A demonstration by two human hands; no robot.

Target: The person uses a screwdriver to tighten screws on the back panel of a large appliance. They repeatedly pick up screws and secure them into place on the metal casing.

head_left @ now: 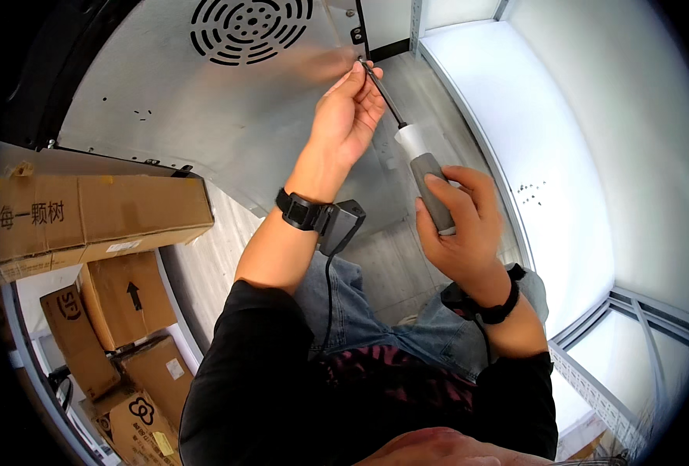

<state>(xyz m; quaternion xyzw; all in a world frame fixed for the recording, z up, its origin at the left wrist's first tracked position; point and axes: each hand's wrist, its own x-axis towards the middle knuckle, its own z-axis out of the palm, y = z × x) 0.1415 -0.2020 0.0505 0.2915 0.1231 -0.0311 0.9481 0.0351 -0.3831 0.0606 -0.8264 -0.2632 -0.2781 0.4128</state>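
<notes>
A screwdriver (431,190) with a grey and white handle and a thin dark shaft slants up to the edge of a metal panel (228,116). Its handle lies in my right hand (469,233), with the fingers closed around it. Up at the tip, my left hand (344,120) pinches the end of the shaft between thumb and fingers, close against the panel's edge. Whether a screw sits at the tip is hidden by the fingertips. Round slotted vents (252,22) are cut into the panel above my left hand.
White shelving (507,109) with grey metal edges runs down the right side. Cardboard boxes (127,213) are stacked at the left, with more on a lower shelf. A black device (343,227) with a cable is strapped to my left wrist. Grey flooring (391,256) lies below my hands.
</notes>
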